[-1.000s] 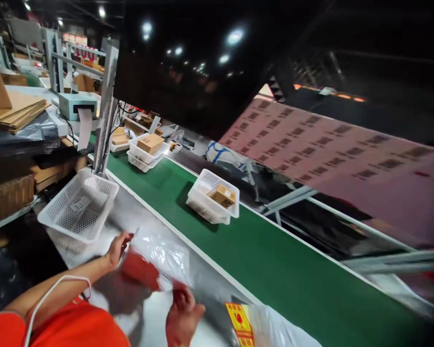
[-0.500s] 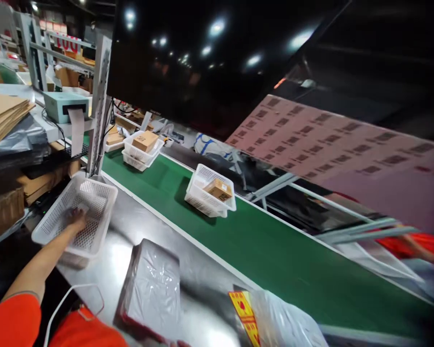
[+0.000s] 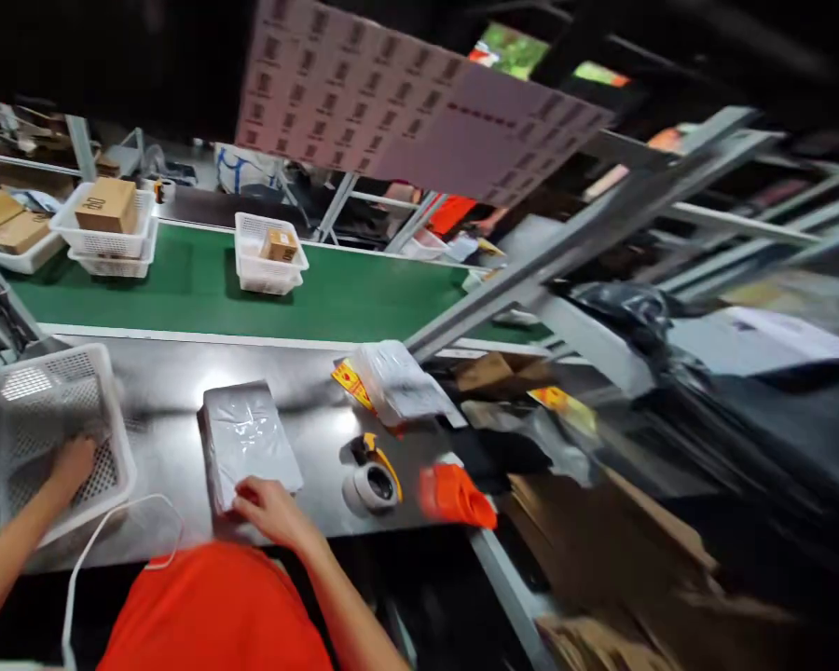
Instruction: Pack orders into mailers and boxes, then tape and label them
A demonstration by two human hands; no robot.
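Observation:
My left hand (image 3: 75,464) is inside a white perforated plastic basket (image 3: 120,447) at the left. Its fingers are curled down and partly hidden, with something clear beside them that I cannot make out. My right hand (image 3: 269,508) pinches the near edge of a flat, grey plastic-wrapped packet (image 3: 250,433), which lies on the metal worktop (image 3: 160,391). To the right of the packet stand a roll of tape (image 3: 376,486) and a black-and-yellow tape dispenser (image 3: 384,457).
Beyond the worktop runs a green conveyor (image 3: 196,312) carrying white baskets with cardboard boxes (image 3: 108,205). A white plastic bag (image 3: 398,377), an orange item (image 3: 461,496) and cardboard (image 3: 601,531) lie to the right. A slanted metal post (image 3: 503,298) rises there; a white cable (image 3: 88,550) loops in front.
My view has swung to the right, bringing the tape and cardboard into sight. My right hand has come up onto the packet's near edge. The left hand stays in the basket.

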